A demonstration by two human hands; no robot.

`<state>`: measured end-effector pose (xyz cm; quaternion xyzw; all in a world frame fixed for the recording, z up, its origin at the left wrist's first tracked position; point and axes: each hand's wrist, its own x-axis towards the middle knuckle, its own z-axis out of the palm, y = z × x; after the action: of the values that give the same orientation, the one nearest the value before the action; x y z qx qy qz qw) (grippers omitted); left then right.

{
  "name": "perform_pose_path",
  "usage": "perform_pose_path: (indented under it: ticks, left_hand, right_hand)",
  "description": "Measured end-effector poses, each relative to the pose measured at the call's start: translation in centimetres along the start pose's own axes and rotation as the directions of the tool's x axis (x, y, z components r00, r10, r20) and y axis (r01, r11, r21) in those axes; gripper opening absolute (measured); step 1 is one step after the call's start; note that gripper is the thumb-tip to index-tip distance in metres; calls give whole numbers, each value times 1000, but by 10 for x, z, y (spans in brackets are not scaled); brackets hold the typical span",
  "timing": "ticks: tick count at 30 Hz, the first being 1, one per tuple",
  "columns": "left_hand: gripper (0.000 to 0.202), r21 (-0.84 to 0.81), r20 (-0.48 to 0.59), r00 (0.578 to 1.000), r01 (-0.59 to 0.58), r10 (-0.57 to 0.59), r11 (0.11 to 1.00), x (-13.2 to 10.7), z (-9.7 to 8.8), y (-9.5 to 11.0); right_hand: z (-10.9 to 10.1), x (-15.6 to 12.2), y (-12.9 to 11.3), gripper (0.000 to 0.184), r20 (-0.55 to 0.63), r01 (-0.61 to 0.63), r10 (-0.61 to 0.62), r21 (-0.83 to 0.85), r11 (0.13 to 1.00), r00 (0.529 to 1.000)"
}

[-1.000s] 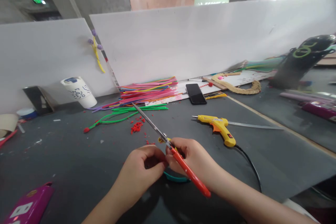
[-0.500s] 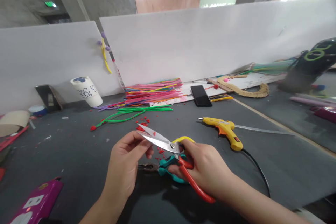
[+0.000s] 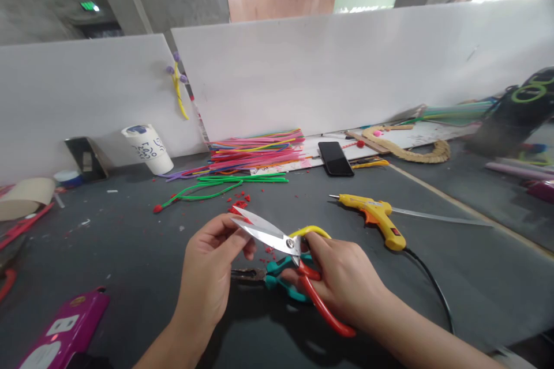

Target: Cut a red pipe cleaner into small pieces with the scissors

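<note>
My right hand (image 3: 341, 268) grips scissors (image 3: 266, 236) with one red and one yellow handle loop, their blades slightly apart and pointing left. My left hand (image 3: 212, 259) is closed in a pinch at the blade tips. What its fingertips hold is hidden, though a bit of red shows between the blades there. Under the scissors and my right hand lie teal-handled pliers (image 3: 277, 268), partly covered. Small red scraps (image 3: 240, 204) are scattered on the dark table just beyond the blades.
Green pipe cleaners (image 3: 208, 189) and a colourful pile of them (image 3: 255, 153) lie farther back. A yellow glue gun (image 3: 372, 216) with its cord is at right, near a phone (image 3: 335, 158). A purple power strip (image 3: 64, 328) sits front left; a white cup (image 3: 147, 149) stands behind.
The scissor blades have come slightly closer together, and the red bit between them sits nearer my left fingertips. The whole view has shifted a little; both hands keep their grip.
</note>
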<state>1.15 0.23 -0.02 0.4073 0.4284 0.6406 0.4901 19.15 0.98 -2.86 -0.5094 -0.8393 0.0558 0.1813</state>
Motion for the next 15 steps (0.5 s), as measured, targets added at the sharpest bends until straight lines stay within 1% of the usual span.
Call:
perform_pose_path:
  ticks: [8, 15]
  left_hand:
    - [5, -9, 10, 1000, 9, -9, 1000, 1, -2, -2]
    - [6, -13, 7, 1000, 7, -7, 1000, 1, -2, -1]
  right_hand:
    - [1, 0, 2, 36, -25, 41, -41, -12, 999, 999]
    - [2, 0, 3, 36, -21, 39, -40, -17, 999, 999]
